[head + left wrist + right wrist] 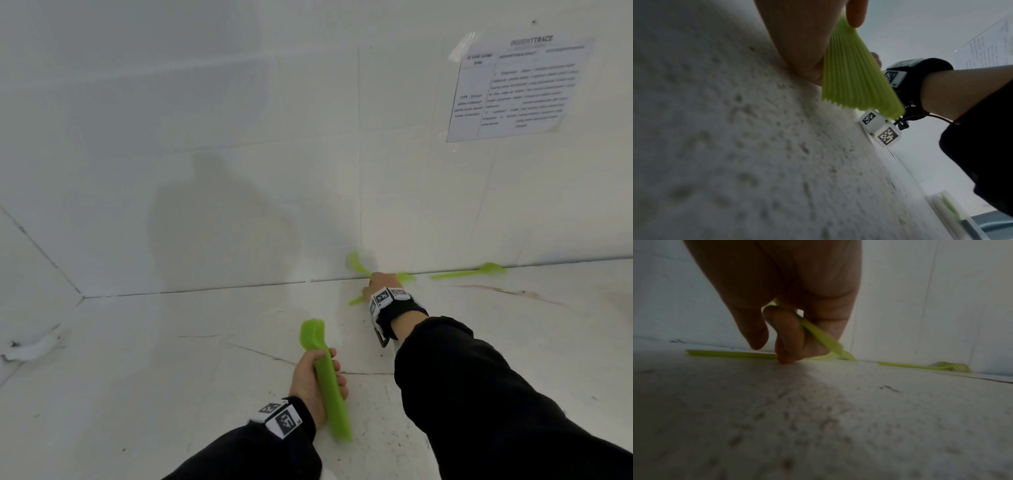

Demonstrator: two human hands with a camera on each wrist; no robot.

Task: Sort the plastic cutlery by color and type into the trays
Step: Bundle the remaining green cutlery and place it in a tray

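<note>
While the left hand (310,380) grips stacked green forks (327,377), the right hand (378,282) pinches green cutlery (818,334).

The left hand (310,383) sits near the front of the scuffed white tabletop (171,377), wrapped around a stacked bundle of lime-green plastic forks (325,373) whose tines point away from the person. Farther back and to the right, the right hand (376,284) is down where the tabletop meets the white back wall (239,137), with crossed lime-green plastic cutlery pieces (359,265) under and around its fingers. A single lime-green plastic fork (469,271) lies along that edge further right, apart from the hand, and a taped printed paper sheet (517,89) hangs on the wall above it.
</note>
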